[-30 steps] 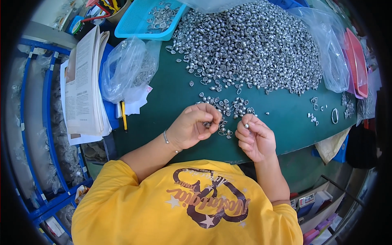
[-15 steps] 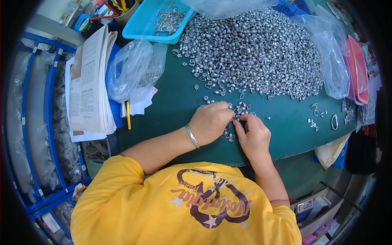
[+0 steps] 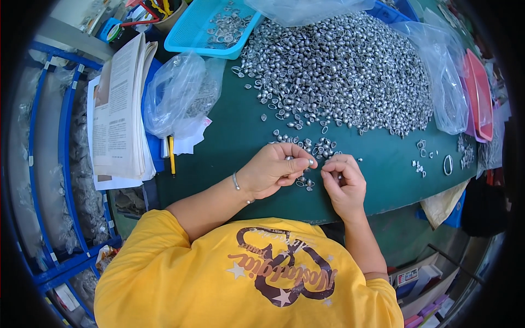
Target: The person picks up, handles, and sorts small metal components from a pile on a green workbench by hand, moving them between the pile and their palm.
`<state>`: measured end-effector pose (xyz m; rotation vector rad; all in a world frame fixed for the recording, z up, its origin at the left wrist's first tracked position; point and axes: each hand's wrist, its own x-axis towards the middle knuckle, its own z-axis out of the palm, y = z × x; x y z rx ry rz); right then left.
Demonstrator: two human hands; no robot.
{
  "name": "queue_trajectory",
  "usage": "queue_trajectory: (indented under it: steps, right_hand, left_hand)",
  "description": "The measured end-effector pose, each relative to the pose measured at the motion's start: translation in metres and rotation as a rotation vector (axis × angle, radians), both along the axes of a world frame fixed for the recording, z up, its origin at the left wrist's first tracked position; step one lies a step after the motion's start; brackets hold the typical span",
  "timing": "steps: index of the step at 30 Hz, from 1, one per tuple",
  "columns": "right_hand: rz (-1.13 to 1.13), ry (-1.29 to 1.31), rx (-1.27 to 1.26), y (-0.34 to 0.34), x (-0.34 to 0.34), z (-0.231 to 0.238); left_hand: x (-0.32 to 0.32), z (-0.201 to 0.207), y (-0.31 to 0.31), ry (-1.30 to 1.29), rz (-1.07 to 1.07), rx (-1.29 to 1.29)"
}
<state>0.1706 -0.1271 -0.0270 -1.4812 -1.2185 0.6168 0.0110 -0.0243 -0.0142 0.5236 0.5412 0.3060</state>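
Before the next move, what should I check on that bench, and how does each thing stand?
1. Left hand gripping its small silvery piece: ok, pinched between thumb and forefinger.
2. Right hand holding a piece: cannot tell, curled fingers hide it.
3. Hands apart: ok, a narrow gap shows.
4. Small cluster nearby: ok, just beyond the hands.
5. Large heap free of strays: not ok, loose pieces lie around its near edge.

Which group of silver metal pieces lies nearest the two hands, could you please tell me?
The small, loose cluster just beyond the left hand and right hand; the far larger heap and the scattered pieces at right lie farther away.
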Motion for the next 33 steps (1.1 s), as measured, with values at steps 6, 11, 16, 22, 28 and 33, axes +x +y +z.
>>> queue_trajectory:
  steps: [6, 11, 16, 22, 28, 33]
  right_hand:
    - [-0.153, -0.12, -0.107, -0.003, 0.0, 0.004]
    - [-0.222, -0.247, -0.244, -0.005, 0.013, 0.012]
    - [-0.021, -0.28, -0.214, -0.008, 0.001, 0.015]
    - [-0.053, -0.483, -0.157, -0.006, -0.013, 0.007]
    - [-0.084, -0.559, -0.195, 0.002, -0.014, 0.007]
    - [-0.098, -0.508, -0.176, 0.0, -0.011, 0.005]
  left_hand:
    - [-0.006, -0.004, 0.001, -0.099, 0.041, -0.112]
    - [-0.009, -0.004, -0.001, -0.101, 0.074, -0.164]
    - [-0.006, -0.006, -0.005, -0.086, 0.083, -0.18]
    - [-0.006, -0.008, -0.008, -0.059, 0.084, -0.184]
    - [-0.007, -0.007, -0.009, -0.056, 0.083, -0.191]
    - [-0.01, -0.008, -0.008, -0.1, 0.107, -0.209]
